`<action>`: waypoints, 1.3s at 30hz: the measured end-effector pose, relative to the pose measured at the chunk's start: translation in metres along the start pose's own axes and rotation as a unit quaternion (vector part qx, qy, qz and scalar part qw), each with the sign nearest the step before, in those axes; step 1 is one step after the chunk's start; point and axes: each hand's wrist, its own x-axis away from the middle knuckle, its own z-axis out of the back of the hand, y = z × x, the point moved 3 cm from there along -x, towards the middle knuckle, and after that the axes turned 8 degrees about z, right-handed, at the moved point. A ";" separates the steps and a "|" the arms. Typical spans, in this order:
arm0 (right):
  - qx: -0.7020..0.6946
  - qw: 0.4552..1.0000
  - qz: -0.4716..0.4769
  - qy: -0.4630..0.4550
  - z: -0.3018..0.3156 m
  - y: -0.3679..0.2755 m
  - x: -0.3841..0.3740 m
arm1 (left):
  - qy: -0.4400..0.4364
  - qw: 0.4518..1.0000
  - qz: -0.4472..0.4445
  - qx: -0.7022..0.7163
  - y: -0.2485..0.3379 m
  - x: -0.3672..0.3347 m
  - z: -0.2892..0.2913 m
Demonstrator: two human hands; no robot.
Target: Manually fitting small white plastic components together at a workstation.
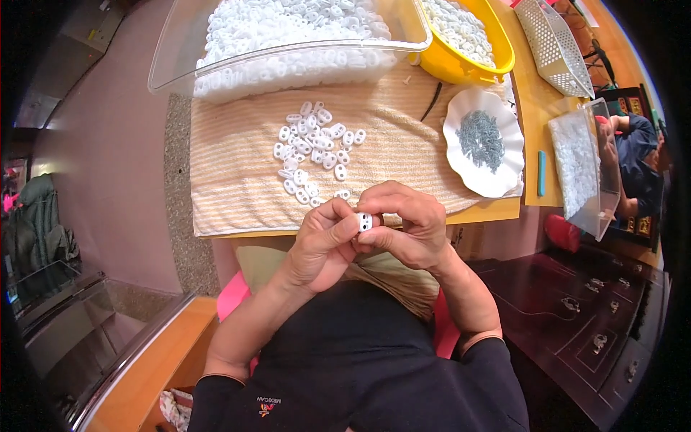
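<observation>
Between the fingertips of both hands, just past the table's front edge, is a small white plastic piece (365, 222) with dark holes in its face. My left hand (324, 241) pinches it from the left with thumb and forefinger. From the right, the thumb and forefinger of my right hand (407, 223) close on it too. Beyond my hands, a loose pile of similar white oval two-hole pieces (313, 140) lies on the striped towel (237, 165). A white scalloped dish (504, 180) on the right holds many thin grey metal bits (481, 140), too small to name.
A clear plastic bin (288, 68) full of white pieces stands at the back, beside a yellow basin (461, 68) of more. A dark strip (431, 101) lies near the dish. Farther right are a blue-green bar (541, 173), another clear bin (579, 165) and a white perforated basket (551, 47).
</observation>
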 end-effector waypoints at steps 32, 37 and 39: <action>0.002 1.000 0.006 0.013 0.000 0.005 0.000 | 0.028 1.000 -0.003 -0.012 0.005 -0.001 0.002; 0.016 1.000 0.009 0.022 0.004 0.006 0.001 | 0.104 0.984 -0.050 -0.134 0.011 0.001 -0.005; 0.022 1.000 0.010 0.018 0.004 0.007 0.001 | 0.131 0.962 -0.087 -0.222 0.014 0.003 -0.008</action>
